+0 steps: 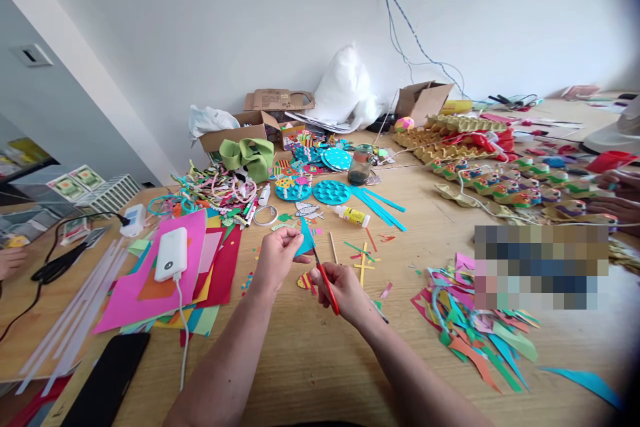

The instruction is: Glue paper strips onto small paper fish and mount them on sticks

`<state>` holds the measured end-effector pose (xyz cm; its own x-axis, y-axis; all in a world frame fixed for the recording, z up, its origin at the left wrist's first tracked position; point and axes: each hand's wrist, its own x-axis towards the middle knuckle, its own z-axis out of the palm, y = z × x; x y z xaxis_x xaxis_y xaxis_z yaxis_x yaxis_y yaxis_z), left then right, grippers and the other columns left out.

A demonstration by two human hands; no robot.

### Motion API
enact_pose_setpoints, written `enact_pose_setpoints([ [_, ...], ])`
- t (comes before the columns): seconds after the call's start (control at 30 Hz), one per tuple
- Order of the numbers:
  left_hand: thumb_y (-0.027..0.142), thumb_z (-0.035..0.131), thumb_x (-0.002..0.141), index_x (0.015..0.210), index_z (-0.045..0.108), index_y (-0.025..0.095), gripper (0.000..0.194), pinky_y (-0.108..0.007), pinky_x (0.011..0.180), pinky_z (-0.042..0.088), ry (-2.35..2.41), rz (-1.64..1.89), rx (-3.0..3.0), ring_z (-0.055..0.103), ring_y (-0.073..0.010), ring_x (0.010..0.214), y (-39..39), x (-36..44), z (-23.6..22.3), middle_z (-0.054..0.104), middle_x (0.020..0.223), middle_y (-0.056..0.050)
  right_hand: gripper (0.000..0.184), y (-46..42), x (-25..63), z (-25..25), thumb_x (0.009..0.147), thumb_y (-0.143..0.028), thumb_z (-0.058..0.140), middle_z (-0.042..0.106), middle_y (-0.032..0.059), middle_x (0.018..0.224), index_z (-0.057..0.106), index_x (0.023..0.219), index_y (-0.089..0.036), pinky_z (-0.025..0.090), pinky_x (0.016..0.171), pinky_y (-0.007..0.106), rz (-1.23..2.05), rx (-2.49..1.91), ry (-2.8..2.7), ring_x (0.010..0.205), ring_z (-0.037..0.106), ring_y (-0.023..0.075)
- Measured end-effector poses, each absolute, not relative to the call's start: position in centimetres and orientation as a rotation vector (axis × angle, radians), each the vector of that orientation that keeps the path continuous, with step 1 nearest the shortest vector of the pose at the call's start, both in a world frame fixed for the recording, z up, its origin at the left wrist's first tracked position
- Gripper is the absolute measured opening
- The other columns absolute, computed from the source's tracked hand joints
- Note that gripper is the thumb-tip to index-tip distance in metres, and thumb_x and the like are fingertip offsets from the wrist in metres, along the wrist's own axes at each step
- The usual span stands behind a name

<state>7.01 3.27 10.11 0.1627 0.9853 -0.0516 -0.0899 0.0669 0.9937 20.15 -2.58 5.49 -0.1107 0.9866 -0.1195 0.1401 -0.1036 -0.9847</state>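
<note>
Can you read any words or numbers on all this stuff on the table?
None can be read.
Small white glue bottle with yellow label: print too small.
Brown cardboard box by the wall: marks blurred.
Green-and-white printed cards: too blurred.
White power bank: only a dark round mark.

Both forearms bare, no sleeves; left hand [277,255], right hand [345,290].

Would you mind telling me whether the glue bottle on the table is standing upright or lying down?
Lying down: the glue bottle rests on its side on the table, white cap pointing left.
</note>
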Motion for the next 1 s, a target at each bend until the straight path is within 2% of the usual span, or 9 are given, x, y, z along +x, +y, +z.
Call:
enact_pose_setpoints([
  [0.47, 0.033, 0.068, 0.068, 0.077, 0.057, 0.015, 0.023, -0.032, 0.053, 0.055, 1.059, 1.082, 1.191, 0.066, -0.0202, 0.06, 3.47, 6.91, 9.69, 0.062, 0.062, 0.0, 0.043, -2.71, 20.11, 6.29, 0.075, -0.058, 0.056, 0.051, -0.0032, 0.043, 0.047, 0.058, -0.019, 0.032, 0.039, 0.02, 1.299, -1.376, -1.345, 0.038, 0.046, 0.0095],
  [1.0, 0.039, 0.072, 0.063, 0.079, 0.058, 0.012, 0.035, -0.027, 0.048, 0.055, 1.049, 1.084, 1.15, 0.067, -0.0202, 0.06, 3.5, 7.05, 9.81, 0.064, 0.064, -0.002, 0.044, -2.82, 19.91, 6.1, 0.074, -0.059, 0.056, 0.048, -0.0039, 0.04, 0.045, 0.057, -0.02, 0.029, 0.036, 0.019, 1.259, -1.422, -1.319, 0.035, 0.044, 0.0089],
])
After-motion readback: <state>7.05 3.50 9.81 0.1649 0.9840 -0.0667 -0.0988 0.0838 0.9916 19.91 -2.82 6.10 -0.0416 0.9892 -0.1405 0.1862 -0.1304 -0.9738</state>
